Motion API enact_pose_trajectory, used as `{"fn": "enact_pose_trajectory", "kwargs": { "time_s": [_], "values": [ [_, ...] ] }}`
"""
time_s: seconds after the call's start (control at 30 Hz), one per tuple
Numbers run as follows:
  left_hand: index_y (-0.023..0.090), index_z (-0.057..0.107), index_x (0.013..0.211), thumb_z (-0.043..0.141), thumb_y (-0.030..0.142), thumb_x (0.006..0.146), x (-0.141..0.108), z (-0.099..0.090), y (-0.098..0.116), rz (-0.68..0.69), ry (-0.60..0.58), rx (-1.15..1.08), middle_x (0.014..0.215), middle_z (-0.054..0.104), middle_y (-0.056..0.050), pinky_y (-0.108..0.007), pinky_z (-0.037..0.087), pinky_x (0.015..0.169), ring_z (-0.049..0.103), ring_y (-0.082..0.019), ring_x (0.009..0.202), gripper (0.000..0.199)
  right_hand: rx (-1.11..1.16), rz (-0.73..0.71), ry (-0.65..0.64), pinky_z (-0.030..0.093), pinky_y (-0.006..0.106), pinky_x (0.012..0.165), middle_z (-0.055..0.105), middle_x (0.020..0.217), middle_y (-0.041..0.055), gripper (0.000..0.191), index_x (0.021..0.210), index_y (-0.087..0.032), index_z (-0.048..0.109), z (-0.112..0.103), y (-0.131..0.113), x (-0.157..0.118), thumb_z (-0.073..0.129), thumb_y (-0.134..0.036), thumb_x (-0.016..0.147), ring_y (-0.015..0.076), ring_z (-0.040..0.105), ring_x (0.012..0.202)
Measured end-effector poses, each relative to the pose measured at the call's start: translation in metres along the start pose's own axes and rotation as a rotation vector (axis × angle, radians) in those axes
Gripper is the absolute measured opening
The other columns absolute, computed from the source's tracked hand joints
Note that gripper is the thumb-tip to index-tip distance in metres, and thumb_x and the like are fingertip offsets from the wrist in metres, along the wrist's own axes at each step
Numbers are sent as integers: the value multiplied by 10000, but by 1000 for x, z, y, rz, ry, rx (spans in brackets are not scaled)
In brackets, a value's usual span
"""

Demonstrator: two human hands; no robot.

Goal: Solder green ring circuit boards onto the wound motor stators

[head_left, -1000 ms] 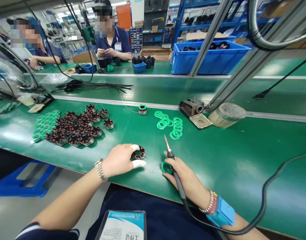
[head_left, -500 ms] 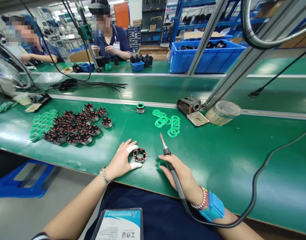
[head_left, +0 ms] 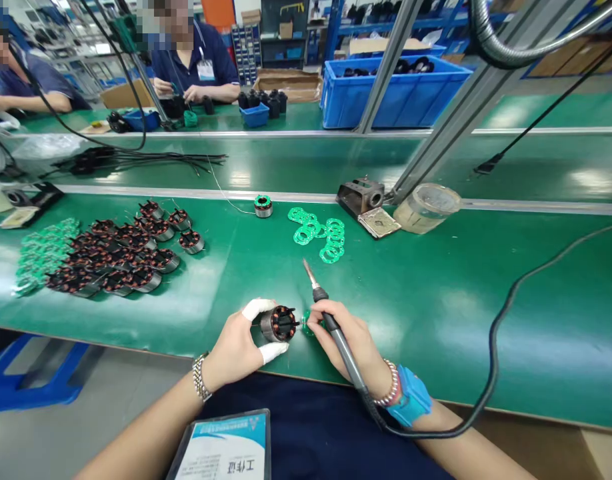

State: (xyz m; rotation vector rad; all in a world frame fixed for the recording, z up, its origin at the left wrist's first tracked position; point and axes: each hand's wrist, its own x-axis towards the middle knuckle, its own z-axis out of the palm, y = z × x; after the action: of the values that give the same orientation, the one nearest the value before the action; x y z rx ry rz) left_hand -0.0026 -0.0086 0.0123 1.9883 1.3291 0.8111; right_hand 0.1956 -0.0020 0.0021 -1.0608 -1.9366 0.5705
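Between the covered thumb and finger of my left hand (head_left: 239, 350) is a motor stator (head_left: 279, 324), tilted so its copper coils and black prongs face right. My right hand (head_left: 353, 340) is closed around a soldering iron (head_left: 336, 327), whose tip points up and away to the left. The same hand pinches a green ring-shaped circuit board (head_left: 307, 323) at its fingertips, close beside the stator's prongs. Fingers partly hide that board. Farther back stands a stator with a green ring on top (head_left: 263, 206), with a thin solder wire (head_left: 225, 193) running to it.
Many stators (head_left: 121, 250) cluster at left, beside a pile of green boards (head_left: 46, 253). Loose green rings (head_left: 332, 240) lie ahead. An iron holder (head_left: 361, 197), sponge tray (head_left: 379, 223) and round tub (head_left: 427, 208) stand at back right. The iron's cable (head_left: 493, 360) loops right. A co-worker (head_left: 193, 63) sits opposite.
My left hand has tipped the stator from facing up to facing right. My right hand has brought the green ring board left, up to the stator. The whole view has shifted.
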Motion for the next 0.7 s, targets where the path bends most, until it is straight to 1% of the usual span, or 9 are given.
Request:
{"fn": "enact_pose_trajectory", "kwargs": {
  "time_s": [0.13,0.2,0.3,0.4,0.47,0.53,0.6,0.7],
  "values": [
    [198,470,1049,644,133,650,-1,5,1,158,12,28,994,558,-72,-318,513,736,598,-175,840,441,-26,-57,-34,498,228,606,572,735,18,207,1002,-201,451,3,1,0,440,-98,823,125,578,629],
    [206,473,1051,618,98,655,0,5,0,199,-2,27,1005,540,-70,-306,509,729,589,-169,849,435,-32,-70,-48,499,239,611,580,740,29,189,981,-194,468,2,3,-1,447,-99,819,136,582,649],
    [211,479,1042,595,75,661,3,4,-5,198,-16,-5,1031,529,-72,-317,501,758,581,-181,904,421,-28,-59,-31,499,254,626,601,760,40,172,953,-191,501,-7,7,-6,498,-108,802,146,587,674],
    [212,481,1027,581,64,665,6,3,-13,164,-43,-76,1045,518,-75,-304,503,723,582,-173,883,403,-2,-36,0,488,243,576,602,704,24,141,913,-199,551,-23,10,-14,528,-116,802,132,570,609],
    [211,479,1030,585,68,666,7,3,-18,149,-63,-122,1059,508,-81,-300,501,707,579,-175,886,405,44,-30,-11,483,244,549,610,676,20,166,957,-199,577,-33,11,-20,535,-137,809,131,567,580],
    [212,476,1039,585,62,664,8,4,-20,145,-74,-142,1070,501,-84,-311,495,722,571,-184,910,418,88,-25,-13,493,267,575,643,714,35,213,1011,-199,589,-41,12,-24,549,-162,805,145,587,609],
    [215,475,1043,579,43,655,9,6,-22,145,-84,-146,1073,498,-83,-322,489,741,564,-187,924,437,118,0,11,499,283,607,664,752,41,216,996,-206,610,-45,12,-26,562,-155,792,154,602,644],
    [218,475,1044,574,23,646,11,7,-21,155,-94,-158,1068,495,-77,-318,485,739,562,-177,909,454,155,69,15,495,277,609,668,731,31,183,912,-214,639,-47,12,-26,565,-115,775,148,608,648]
  ]
}}
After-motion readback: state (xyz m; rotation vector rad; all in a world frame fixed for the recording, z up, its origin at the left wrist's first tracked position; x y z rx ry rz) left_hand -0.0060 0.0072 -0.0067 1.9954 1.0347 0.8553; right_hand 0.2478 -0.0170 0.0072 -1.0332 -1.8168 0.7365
